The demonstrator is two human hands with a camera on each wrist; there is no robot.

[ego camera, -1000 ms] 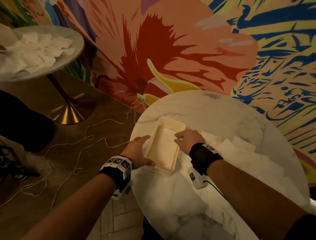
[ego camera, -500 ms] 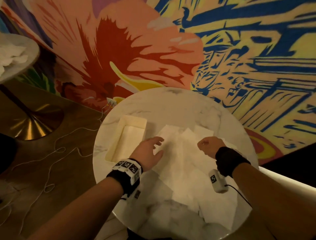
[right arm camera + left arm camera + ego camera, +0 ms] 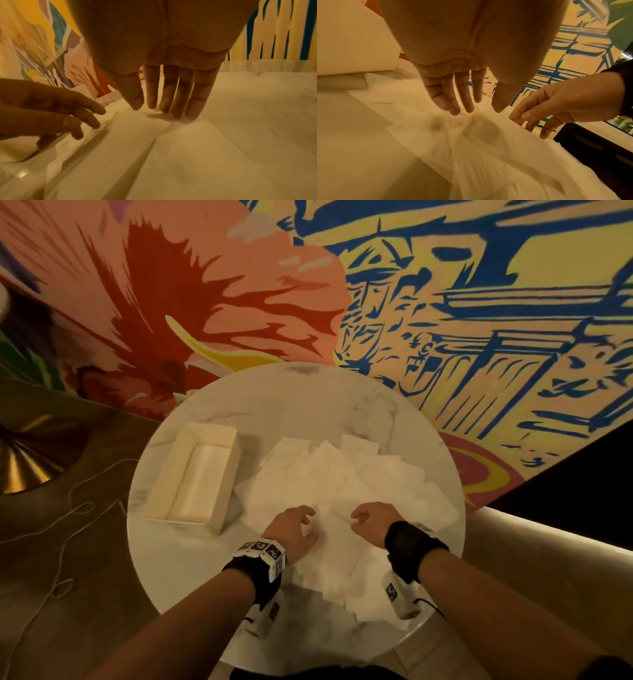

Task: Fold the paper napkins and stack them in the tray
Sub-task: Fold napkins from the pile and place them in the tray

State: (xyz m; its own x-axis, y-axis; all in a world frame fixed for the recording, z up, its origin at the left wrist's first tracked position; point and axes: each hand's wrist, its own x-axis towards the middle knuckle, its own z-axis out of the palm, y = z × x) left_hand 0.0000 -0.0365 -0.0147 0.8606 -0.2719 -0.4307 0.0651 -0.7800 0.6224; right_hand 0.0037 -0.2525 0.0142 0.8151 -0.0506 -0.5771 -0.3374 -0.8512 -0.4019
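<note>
- Loose paper napkins (image 3: 342, 484) spread in an overlapping heap across the right and middle of the round marble desk (image 3: 308, 402).
- Cream tray (image 3: 161, 474) on the left part of the desk, just beside the heap; folded napkin (image 3: 202, 474) lying flat inside.
- Left hand (image 3: 291, 530) and right hand (image 3: 371, 520) lowered side by side onto the near edge of the heap, fingers extended and slightly spread, tips touching the top sheet; nothing gripped by either.
- Step judged in hand: selection of the next napkin for folding.
- Next move likely to call for separating a single sheet, then aligning edges before creasing.
</note>
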